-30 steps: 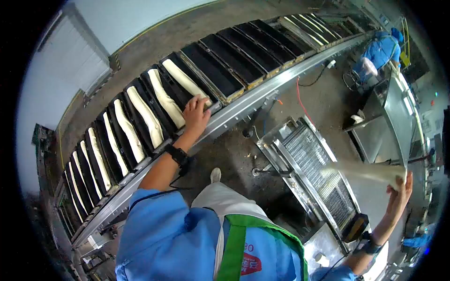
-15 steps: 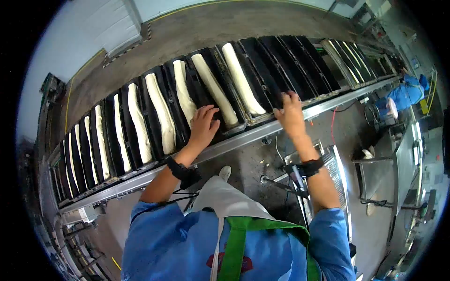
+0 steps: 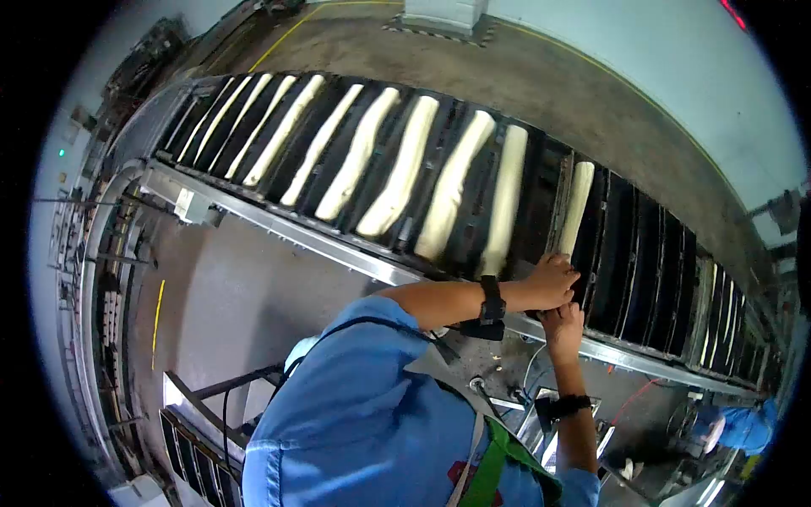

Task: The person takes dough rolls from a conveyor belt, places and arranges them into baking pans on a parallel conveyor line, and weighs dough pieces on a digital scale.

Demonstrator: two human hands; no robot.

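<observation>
Long pale dough strips (image 3: pixel 404 173) lie one by one in narrow black pans (image 3: pixel 615 253) on a metal conveyor. My left hand (image 3: pixel 551 282) reaches across to the near end of one dough strip (image 3: pixel 578 207), its fingers curled over that end and hiding it. Just below it, my right hand (image 3: pixel 563 328) is at the pan's near edge, fingers bent and close together, touching or nearly touching my left hand. What lies under the right fingertips is hidden. Another dough strip (image 3: pixel 507 198) rests in a pan left of my hands.
A metal rail (image 3: pixel 372 266) runs along the conveyor's near side. Further right are more black pans, then a set with thin dough strips (image 3: pixel 718 313). A person in blue (image 3: pixel 743 427) is at the lower right. A rack (image 3: pixel 198 456) stands at lower left.
The view has swung left. My hands, apart before, have come together at the near end of one dough strip. My left hand has crossed right, and its fingers have curled in.
</observation>
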